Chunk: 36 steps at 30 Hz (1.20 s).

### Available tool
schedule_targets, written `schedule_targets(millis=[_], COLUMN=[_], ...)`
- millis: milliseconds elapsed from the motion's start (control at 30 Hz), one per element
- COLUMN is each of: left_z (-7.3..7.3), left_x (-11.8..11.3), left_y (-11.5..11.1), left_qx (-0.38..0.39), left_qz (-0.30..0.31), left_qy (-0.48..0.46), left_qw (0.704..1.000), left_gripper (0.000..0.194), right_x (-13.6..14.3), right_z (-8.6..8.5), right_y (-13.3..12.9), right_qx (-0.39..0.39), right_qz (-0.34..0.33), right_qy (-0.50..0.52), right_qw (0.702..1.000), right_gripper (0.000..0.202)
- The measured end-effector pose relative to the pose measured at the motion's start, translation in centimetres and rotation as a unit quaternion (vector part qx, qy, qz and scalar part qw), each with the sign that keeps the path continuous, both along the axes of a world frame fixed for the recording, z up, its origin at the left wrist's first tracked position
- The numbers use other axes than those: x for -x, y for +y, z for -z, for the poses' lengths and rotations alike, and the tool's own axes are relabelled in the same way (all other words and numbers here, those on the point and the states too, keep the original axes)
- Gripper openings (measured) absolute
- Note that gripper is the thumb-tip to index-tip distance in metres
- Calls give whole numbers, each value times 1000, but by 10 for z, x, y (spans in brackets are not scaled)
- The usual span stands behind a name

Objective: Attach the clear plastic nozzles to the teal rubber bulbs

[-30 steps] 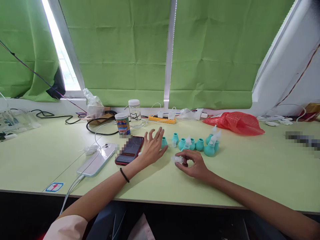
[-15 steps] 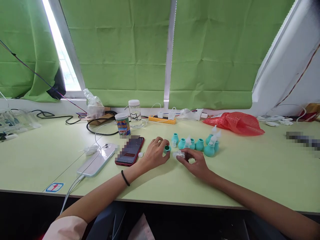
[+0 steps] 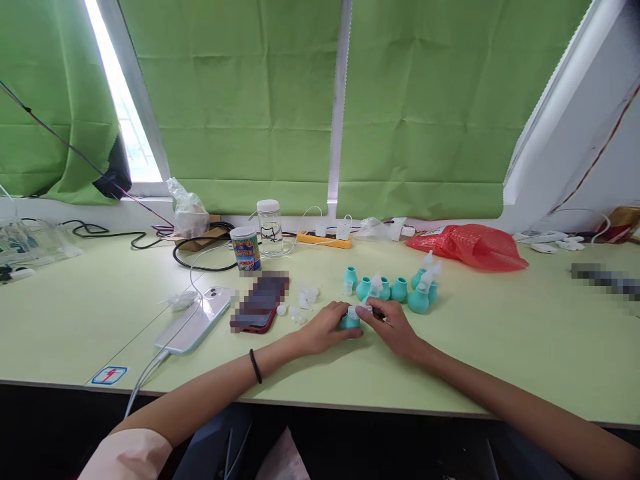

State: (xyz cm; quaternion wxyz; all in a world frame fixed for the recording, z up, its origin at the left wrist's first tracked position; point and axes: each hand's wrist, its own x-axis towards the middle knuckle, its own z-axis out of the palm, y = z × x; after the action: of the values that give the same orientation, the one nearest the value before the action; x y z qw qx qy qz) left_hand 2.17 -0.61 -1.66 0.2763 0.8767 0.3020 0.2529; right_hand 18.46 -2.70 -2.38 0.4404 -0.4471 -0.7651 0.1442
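My left hand (image 3: 323, 330) is closed round a teal rubber bulb (image 3: 351, 322), its mouth turned up near the tabletop. My right hand (image 3: 395, 327) pinches a small clear plastic fitting (image 3: 356, 311) against the bulb's mouth; how far it sits inside is hidden by my fingers. Just beyond my hands stand several more teal bulbs (image 3: 399, 290), a few topped with translucent white tips (image 3: 425, 279). Left of my left hand lie loose translucent plastic pieces (image 3: 309, 293) and a small white cap (image 3: 281, 310).
A red-edged phone (image 3: 260, 303) and a pale phone (image 3: 195, 320) with a charging cable lie to the left. Behind stand a printed tub (image 3: 245, 249), a clear jar (image 3: 270, 230) and an orange power strip (image 3: 325, 241). A red plastic bag (image 3: 470, 247) sits at the back right.
My left hand has moved right and nearer to me with the teal bulb, uncovering the loose pieces behind it. The clear fitting in my right hand now meets the bulb's mouth.
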Motion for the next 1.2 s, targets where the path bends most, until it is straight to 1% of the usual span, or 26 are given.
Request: schedule_targets(millis=[100, 167, 233, 333, 467, 533, 633, 700, 767, 867, 967, 1067, 1200], left_z=[-2, -4, -4, -3, -1, -1, 0, 1, 0, 1, 2, 4, 6], left_x=[1, 1, 1, -1, -1, 0, 2, 3, 3, 3, 4, 6, 6], left_y=[-5, -8, -8, -5, -2, -1, 0, 0, 0, 0, 1, 1, 0], left_qx=[-99, -132, -149, -146, -121, -94, -57, -63, -89, -141, -200, -257, -335], left_qz=[29, 12, -19, -72, -127, -126, -95, -83, -87, -96, -91, -82, -88], left_qy=[45, 50, 45, 13, -28, -31, -35, -41, -46, -54, -45, 1, 69], left_qw=[994, 990, 988, 987, 984, 987, 993, 994, 991, 984, 975, 963, 936], left_gripper=[21, 18, 15, 11, 10, 10, 15, 17, 16, 23, 26, 28, 28], right_x=[-1, -2, -3, -5, -5, -5, -6, -6, -4, 1, 6, 8, 7], right_z=[-1, -3, -5, -6, -3, -1, 4, 6, 7, 9, 11, 11, 10], right_y=[1, 1, 2, 4, 5, 6, 5, 5, 4, 2, 0, 1, 3], right_qx=[5, 12, 21, 36, 39, 37, 31, 27, 33, 80, 163, 239, 305], right_qz=[-14, -22, -29, -39, -37, -39, -38, -36, -39, -53, -75, -103, -128], right_qy=[17, 36, 53, 62, 40, 16, -33, -58, -61, -14, 59, 102, 132], right_qw=[1000, 999, 998, 997, 998, 998, 998, 997, 997, 995, 982, 960, 934], right_gripper=[40, 41, 42, 43, 43, 43, 41, 40, 38, 39, 41, 44, 47])
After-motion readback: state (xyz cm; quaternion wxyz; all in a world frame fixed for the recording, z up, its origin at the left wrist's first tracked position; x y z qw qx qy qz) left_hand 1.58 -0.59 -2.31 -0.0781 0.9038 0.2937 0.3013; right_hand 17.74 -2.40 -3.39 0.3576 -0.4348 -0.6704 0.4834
